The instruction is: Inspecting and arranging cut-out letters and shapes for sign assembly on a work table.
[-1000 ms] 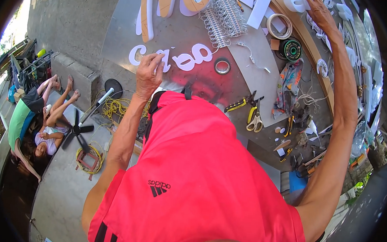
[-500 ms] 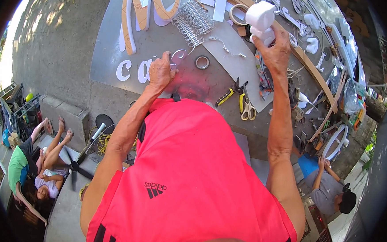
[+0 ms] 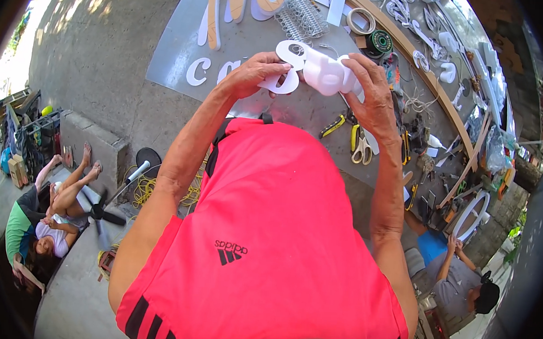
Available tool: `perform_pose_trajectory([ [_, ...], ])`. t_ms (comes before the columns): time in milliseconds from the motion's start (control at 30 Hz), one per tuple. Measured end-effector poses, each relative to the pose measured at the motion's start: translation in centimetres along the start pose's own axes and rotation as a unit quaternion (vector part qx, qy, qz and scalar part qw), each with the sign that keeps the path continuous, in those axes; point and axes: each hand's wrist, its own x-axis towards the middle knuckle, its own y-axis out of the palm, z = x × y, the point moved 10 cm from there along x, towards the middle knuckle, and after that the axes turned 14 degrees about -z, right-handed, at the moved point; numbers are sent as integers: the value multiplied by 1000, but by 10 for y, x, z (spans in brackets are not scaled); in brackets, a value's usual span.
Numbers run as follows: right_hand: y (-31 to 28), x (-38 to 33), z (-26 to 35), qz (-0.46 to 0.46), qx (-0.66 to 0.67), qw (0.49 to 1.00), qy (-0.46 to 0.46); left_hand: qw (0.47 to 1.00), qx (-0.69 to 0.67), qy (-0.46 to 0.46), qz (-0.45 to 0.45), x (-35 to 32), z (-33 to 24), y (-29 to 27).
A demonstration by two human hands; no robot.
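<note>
My left hand (image 3: 252,75) pinches a flat white curved letter cutout (image 3: 292,87) above the metal sheet (image 3: 172,58). My right hand (image 3: 373,101) grips a thick white foam letter (image 3: 323,73) by its right side. Flat cutout and foam letter are side by side, their edges meeting or overlapping; I cannot tell whether they touch. Left of my left hand, a smaller white letter (image 3: 191,71) lies on the sheet, with another partly hidden by that hand. Farther off stands a large thick letter (image 3: 215,17) with a brown face.
Scissors (image 3: 362,151) and yellow-handled pliers (image 3: 333,126) lie nearer me. Beyond the foam are a green reel (image 3: 378,44), a tape roll (image 3: 350,19) and zigzag metal wire (image 3: 299,19). A long brown strip (image 3: 426,82) borders scattered white letters. A person (image 3: 460,283) sits at right; others sit at left.
My left hand has raised the flat cutout off the sheet and moved right. My right hand has brought the foam letter nearer and leftward, beside it. The green reel now shows.
</note>
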Motion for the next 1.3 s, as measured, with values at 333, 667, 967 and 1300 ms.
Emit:
perform_pose_trajectory([
  [333, 32, 5, 59, 192, -43, 963, -185, 981, 53, -129, 137, -29, 14, 52],
  [667, 31, -2, 37, 147, 4, 984, -100, 978, -7, -46, 201, -32, 32, 80],
  [967, 28, -15, 18, 100, 10, 994, -38, 968, -88, -95, 216, -21, 47, 87],
  [1300, 33, -18, 13, 106, 14, 994, -29, 970, -93, -102, 198, -22, 48, 88],
])
